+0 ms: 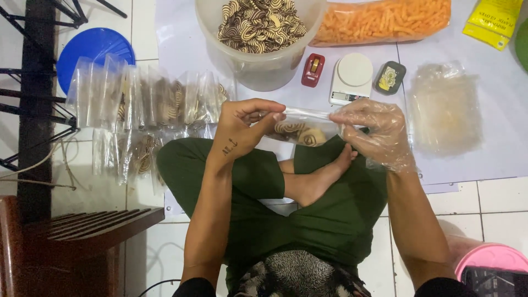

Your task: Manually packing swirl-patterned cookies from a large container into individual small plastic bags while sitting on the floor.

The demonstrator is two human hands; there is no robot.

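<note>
- Person sits cross-legged on a white tile floor (495,203), dark green trousers, bare foot tucked in the middle of the lap.
- Left hand (245,124) is bare, w/ a small dark mark on the wrist — thumb and fingers pinched shut on the left end of a small clear bag (305,127), right at its top edge.
- Right hand (377,132) wears a loose clear plastic glove, fingers clamped on the right end of the same bag.
- So the bag hangs stretched btwn both hands, just above the knees, and it's got brown-and-cream swirl biscuits inside.
- Left of the knee: a bunch of filled bags (143,115) w/ the same biscuits, lined up on the floor, touching each other.
- Right of the hands: a stack of empty clear bags (445,110) on a white sheet.
- Just past the hands — a red tape dispenser (313,70), a small white kitchen scale (352,78) and a dark little box (389,77), side by side.
- Behind those, a big clear tub (258,60) full of swirl biscuits.
- Further back: a long bag of orange snack sticks (385,21), a blue round lid (93,52) far left, a yellow packet (492,22) far right.
- Pink container (487,258) at bottom right, dark wood bench (82,225) bottom left.
</note>
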